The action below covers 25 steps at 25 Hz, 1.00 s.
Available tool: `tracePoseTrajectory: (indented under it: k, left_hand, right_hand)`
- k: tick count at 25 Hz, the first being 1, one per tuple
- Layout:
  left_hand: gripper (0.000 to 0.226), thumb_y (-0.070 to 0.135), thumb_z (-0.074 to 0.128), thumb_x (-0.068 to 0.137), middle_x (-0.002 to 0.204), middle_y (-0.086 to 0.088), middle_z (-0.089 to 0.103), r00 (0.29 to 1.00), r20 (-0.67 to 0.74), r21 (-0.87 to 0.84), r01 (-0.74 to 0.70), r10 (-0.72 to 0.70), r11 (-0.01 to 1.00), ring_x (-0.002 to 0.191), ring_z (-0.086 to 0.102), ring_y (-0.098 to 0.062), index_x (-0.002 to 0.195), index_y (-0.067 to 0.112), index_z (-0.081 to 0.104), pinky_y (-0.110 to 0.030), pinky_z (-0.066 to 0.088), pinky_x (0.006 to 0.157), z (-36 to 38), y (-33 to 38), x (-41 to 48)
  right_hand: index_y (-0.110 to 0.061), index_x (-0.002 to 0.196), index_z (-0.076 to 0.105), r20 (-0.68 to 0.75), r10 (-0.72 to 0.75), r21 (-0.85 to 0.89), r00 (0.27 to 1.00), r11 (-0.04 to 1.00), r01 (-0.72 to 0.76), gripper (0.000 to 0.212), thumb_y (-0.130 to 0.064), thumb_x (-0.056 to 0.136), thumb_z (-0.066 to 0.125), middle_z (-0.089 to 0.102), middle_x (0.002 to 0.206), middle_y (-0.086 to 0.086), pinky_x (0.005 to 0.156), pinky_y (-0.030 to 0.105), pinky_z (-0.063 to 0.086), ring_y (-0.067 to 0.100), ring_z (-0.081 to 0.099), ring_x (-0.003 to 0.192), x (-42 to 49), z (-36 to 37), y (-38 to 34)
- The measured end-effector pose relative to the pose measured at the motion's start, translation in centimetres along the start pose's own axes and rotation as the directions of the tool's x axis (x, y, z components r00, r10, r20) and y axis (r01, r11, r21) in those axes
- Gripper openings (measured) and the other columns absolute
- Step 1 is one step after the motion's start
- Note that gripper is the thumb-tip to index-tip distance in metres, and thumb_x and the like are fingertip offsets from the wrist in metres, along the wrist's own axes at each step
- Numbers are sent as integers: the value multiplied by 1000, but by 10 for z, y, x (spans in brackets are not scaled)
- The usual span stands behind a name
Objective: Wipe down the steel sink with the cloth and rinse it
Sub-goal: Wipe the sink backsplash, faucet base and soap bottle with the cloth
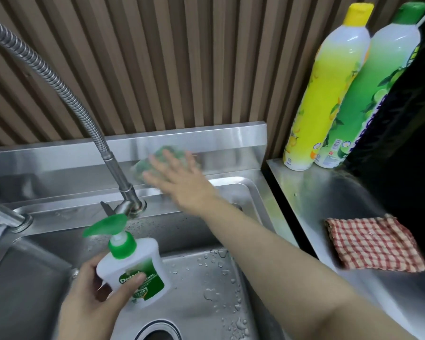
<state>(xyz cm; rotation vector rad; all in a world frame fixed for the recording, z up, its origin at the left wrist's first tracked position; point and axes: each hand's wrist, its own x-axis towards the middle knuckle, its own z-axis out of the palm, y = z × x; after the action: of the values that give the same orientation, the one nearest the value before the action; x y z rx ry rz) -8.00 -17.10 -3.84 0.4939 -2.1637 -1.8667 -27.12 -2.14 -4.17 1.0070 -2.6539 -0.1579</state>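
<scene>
Droplets [216, 296] dot sink [246, 190]; wall [157, 69] seemingly slatted wood.

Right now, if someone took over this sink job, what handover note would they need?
Left hand: grips the white plastic pump bottle with green nozzle, held over the steel sink.
Right hand: flat, fingers straight, pressing the blurred green cloth against the sink's back ledge.
A red-and-white checked cloth lies on the steel counter to the right.
Done: wiping is under way at the back ledge, and droplets dot the basin. How much is already wiped cannot be told.
Left: wipe the rest, set the bottle down, rinse.
</scene>
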Motion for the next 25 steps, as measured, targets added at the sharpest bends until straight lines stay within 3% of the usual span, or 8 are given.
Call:
tracePoseTrajectory:
  k: [2,3,6,9,14,16,20,25]
  left_hand:
    - [50,-12,78,60,66,24,69,1000,-18,33,1,0,999,52,59,12,86,26,58,0,45,53,-4,-4,0]
    - [49,-10,79,59,67,26,68,1000,-30,35,7,-6,999,52,59,12,85,26,59,0,45,53,-6,-6,0]
    - [49,-12,78,59,65,17,71,999,-21,4,34,-34,999,51,59,11,83,25,58,0,44,51,0,-6,-2]
    - [51,-16,76,60,73,8,69,1000,14,-23,22,-22,999,50,59,12,84,25,57,0,44,51,16,-1,-2]
    - [51,-13,76,61,66,24,69,997,67,-63,36,-32,997,54,62,8,88,26,57,-3,46,52,24,-2,1]
    - [51,-15,75,61,67,22,70,998,55,-70,26,-22,997,54,61,8,88,24,58,-3,47,53,17,1,2]
    - [49,-15,76,60,65,11,71,1000,3,-52,13,-12,999,52,60,10,88,21,58,-2,45,51,4,4,3]
    - [50,-16,75,61,65,23,69,1000,-2,-58,21,-21,998,51,59,11,87,23,58,-2,46,53,10,5,3]
  right_hand:
    - [-33,148,18,158,-321,-186,934,919,348,63,-10,93,42,-3,160,-4,111,53,-14,24,-5,146,17,-1,-11]
    - [-33,148,16,155,-347,-249,925,892,377,66,-11,93,44,-1,160,-5,111,52,-13,22,-3,146,18,-1,-4]
    - [-32,146,25,45,-289,-220,956,931,292,63,-13,91,50,23,156,-7,112,50,-11,19,17,145,-21,0,45]
    - [-27,131,53,-33,-224,-244,974,947,209,44,-15,89,47,51,140,-5,110,49,15,21,42,134,-81,5,114]
    - [-11,102,69,-209,-57,-82,976,996,40,29,-3,85,47,68,116,8,68,42,53,34,65,95,-119,9,146]
    - [-9,97,66,-304,-75,-36,950,997,67,27,4,75,58,69,110,12,61,40,52,33,60,84,-101,5,126]
    - [-13,114,65,-482,49,134,875,991,18,55,8,64,54,63,120,14,81,44,42,31,46,108,-23,-9,51]
    - [-34,144,31,-366,57,-135,929,984,-114,58,-24,88,45,31,154,-1,109,58,16,26,25,142,17,2,6]
